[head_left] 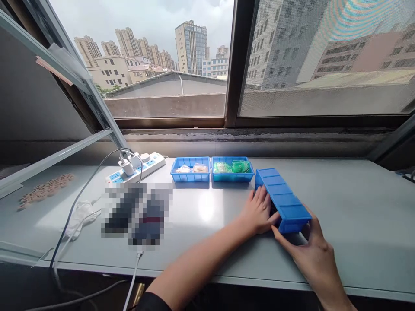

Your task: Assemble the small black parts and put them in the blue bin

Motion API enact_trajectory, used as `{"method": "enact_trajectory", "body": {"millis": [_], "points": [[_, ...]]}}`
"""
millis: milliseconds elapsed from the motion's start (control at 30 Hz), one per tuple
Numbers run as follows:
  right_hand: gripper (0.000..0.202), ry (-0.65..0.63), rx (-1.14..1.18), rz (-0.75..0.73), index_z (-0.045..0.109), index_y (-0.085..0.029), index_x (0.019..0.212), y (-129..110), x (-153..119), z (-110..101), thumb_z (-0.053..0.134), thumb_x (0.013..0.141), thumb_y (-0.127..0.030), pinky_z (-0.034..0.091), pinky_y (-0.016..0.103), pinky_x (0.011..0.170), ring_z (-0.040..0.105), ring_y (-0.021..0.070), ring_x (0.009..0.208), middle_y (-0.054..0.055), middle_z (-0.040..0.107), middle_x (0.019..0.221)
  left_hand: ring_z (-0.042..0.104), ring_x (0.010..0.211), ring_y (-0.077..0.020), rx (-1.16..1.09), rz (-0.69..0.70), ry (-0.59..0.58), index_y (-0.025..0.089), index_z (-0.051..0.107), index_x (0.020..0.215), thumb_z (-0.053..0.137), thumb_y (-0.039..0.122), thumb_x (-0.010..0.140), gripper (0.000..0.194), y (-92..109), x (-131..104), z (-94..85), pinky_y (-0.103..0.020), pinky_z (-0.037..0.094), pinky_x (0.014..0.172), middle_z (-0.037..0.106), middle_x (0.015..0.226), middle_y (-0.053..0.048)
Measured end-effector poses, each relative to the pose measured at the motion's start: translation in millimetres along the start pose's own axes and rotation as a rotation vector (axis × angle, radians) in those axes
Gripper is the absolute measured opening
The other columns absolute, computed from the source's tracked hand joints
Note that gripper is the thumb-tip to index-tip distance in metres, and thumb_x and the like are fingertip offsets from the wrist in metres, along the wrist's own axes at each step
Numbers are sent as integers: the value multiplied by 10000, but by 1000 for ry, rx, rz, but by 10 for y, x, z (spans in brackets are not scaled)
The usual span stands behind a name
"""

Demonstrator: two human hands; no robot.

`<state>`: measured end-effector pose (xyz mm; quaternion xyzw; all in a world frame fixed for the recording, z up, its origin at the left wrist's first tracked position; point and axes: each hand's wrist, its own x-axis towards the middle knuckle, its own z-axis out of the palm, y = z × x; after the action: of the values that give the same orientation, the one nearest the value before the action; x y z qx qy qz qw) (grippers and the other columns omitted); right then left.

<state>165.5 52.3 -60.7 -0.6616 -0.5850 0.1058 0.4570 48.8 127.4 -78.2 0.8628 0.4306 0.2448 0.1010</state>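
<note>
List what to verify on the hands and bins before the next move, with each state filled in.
1. Right hand gripping the tipped blue bin at its near end: ok.
2. Tipped blue bin upright: not ok, it is turned over.
3. Left hand clear of that bin: not ok, it is close against its left side.
4. Anything inside that bin: cannot tell, its inside is hidden.
5. Bin with green packets upright: ok.
6. Power strip away from both hands: ok, far to the left.

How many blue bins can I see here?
3: the left bin and middle bin stand side by side at the back; the tipped bin is in the right hand.
</note>
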Motion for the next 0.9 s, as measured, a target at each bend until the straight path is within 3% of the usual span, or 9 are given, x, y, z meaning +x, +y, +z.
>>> {"method": "enact_trajectory", "body": {"millis": [267,467,633,733,900], "points": [[681,-39,-51,-168,388,-264,1317,126,32,-3,548,718,-547,519,297,621,665,255,836,64,629,1143,380,1186,-312,79,36,-3,122,468,1195,340,410,864,457,-48,15,-11,-480,352,967,457,1266,-184],[566,-64,-82,-286,413,-283,1303,175,91,-14,510,777,-466,521,291,637,626,258,983,50,536,1288,369,1195,-345,119,9,-123,93,507,1157,436,354,830,424,-36,24,-91,-504,326,984,474,1244,-198],[616,-72,-28,-193,436,-255,1280,206,197,-77,567,716,-465,520,297,664,659,248,881,56,629,1158,385,1185,-292,127,-76,-69,92,475,1172,388,354,866,411,72,49,-203,-451,339,997,456,1265,-174],[619,-92,-57,-148,489,-243,1244,208,262,-133,596,676,-465,507,287,602,672,247,767,54,688,1021,409,1152,-262,153,-88,-54,125,485,1147,377,374,883,379,138,55,-270,-420,358,981,481,1242,-136],[560,-61,-95,-236,573,-241,1157,166,398,-226,599,651,-478,496,303,570,670,269,736,68,693,1005,467,1079,-260,190,-79,-79,128,506,1107,396,383,883,357,148,54,-310,-397,400,912,548,1141,-124]]}}
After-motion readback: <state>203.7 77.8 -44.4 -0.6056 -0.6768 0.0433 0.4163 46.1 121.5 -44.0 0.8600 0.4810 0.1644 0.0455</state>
